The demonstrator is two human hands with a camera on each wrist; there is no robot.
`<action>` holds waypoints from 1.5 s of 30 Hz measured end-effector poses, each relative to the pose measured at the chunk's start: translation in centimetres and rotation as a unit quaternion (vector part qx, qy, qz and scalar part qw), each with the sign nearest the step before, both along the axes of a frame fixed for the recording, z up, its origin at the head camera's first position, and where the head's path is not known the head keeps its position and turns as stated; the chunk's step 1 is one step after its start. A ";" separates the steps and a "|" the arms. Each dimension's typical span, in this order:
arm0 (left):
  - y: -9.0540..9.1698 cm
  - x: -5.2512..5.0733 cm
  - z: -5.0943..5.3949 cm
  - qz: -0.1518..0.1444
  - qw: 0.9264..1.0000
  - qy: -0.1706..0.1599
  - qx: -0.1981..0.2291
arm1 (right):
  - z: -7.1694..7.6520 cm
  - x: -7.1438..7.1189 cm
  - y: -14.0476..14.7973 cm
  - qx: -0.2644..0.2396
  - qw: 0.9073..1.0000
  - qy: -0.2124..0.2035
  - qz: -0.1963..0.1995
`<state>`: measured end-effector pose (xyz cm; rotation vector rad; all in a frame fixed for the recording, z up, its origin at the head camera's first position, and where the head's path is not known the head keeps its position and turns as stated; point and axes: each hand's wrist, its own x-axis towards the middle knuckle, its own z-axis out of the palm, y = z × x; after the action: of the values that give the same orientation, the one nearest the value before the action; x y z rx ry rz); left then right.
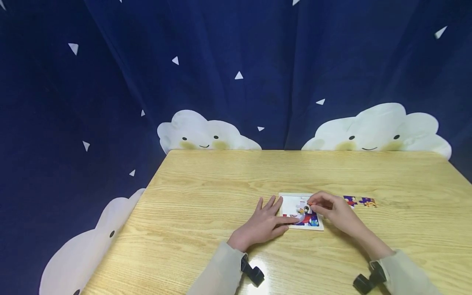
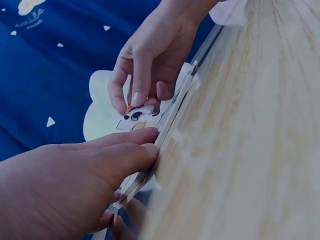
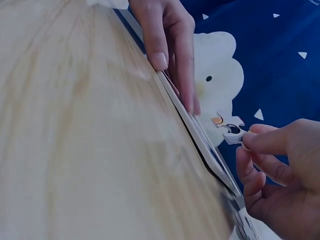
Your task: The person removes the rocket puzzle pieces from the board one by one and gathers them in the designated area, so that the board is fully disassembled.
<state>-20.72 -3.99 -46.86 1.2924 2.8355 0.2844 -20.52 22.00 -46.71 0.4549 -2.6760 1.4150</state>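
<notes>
A white-framed jigsaw puzzle lies on the table, its lower part filled with colourful pieces and its upper left showing bare white. My left hand rests with spread, fairly straight fingers along the frame's left side, one finger reaching over the filled lower part. Between thumb and fingertips, my right hand pinches a puzzle piece above the right half of the frame. That piece is mostly white with a dark round spot and a bit of orange; in the right wrist view it is held up off the board.
Right of the frame, two loose puzzle pieces, a purple-red one and an orange-purple one, lie side by side on the wooden table. Behind the table hangs a dark blue curtain with white clouds and triangles.
</notes>
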 end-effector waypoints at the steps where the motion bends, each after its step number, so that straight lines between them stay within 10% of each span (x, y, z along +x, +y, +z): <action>1: 0.0 0.0 0.0 0.000 1.000 -0.002 -0.001 | 0.0 0.1 0.2 -0.003 1.000 -0.002 -0.003; 45: 0.0 -0.1 -0.1 0.005 1.000 -0.016 0.011 | -0.2 3.3 9.1 0.044 0.995 -0.002 -0.093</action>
<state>-20.77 -4.02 -46.97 1.2669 2.8211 0.3343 -17.23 31.05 -46.95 0.2003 -2.7097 1.2536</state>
